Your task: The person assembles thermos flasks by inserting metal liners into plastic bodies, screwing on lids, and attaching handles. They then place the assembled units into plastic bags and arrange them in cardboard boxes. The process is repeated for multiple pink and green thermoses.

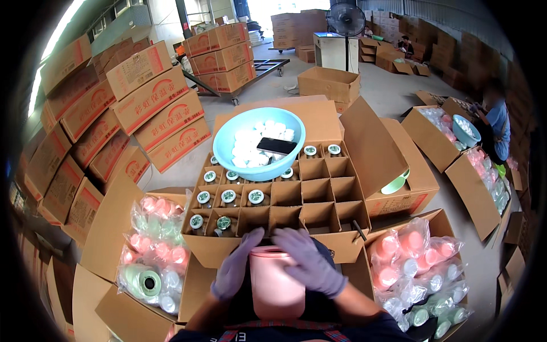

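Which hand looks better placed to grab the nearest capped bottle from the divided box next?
Probably the left hand: it's beside the pink container, nearer that bottle; the right hand is farther, by the container's right rim.

carton cells [317,194] open at right, blue basin [250,174] overhanging others, raised flap [364,149] alongside, pink container [278,290] in front

An open cardboard carton [213,248], split into square compartments by upright dividers [319,181], serves as the worktop. A light-blue basin [263,172] rests over its far left part. Upright containers [228,197] with white-and-green caps stand in compartments: two by the near left corner, three in the row behind, two toward the far right corner, others around the basin.
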Tool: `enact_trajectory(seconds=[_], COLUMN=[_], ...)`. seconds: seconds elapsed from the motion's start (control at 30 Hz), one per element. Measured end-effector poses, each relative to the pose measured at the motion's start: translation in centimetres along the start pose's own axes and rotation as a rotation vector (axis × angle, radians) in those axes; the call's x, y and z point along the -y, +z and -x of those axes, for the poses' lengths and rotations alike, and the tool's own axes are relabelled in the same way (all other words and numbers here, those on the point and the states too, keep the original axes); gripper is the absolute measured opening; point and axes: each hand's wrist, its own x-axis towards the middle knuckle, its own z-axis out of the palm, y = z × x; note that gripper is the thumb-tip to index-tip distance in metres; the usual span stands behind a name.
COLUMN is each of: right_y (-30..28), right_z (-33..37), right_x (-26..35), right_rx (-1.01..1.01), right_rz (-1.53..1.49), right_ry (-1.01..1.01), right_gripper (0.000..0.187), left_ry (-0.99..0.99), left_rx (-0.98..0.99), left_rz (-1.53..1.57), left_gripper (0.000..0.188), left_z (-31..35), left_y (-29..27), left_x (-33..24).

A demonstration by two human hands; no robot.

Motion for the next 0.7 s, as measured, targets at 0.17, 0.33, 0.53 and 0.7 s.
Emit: enact_trajectory(seconds=[0.17, 0.33, 0.53, 0.7], right_y=[-0.9, 0.8, -2.1, 1.0], right_z=[3.6, 2.4, -1.8, -7.8], right_x=[-5.2, -3.4, -0.2, -6.1], right_rx=[-0.208, -0.125, -0.164, -0.077], right_rz=[-0.094, -0.315, -0.545, -1.041], right_ry=[0.155, 0.06, -0.157, 0.429], right_gripper=[0.069, 0.066, 0.071, 0.056], left_ry=[-0.048, -0.115, 0.027, -0.103], left_rx=[-0.11, -0.114, 0.085, 0.056], left_rz=[-0.064, 0.174, 0.289, 0.517], left_gripper=[0.056, 0.073, 0.082, 0.06], left_z=[0.8, -2.6, -3.7, -8.1], left_y=[-2.0, 0.0, -0.7, -0.1], left_x=[0.4, 2.1, 4.5, 4.0])
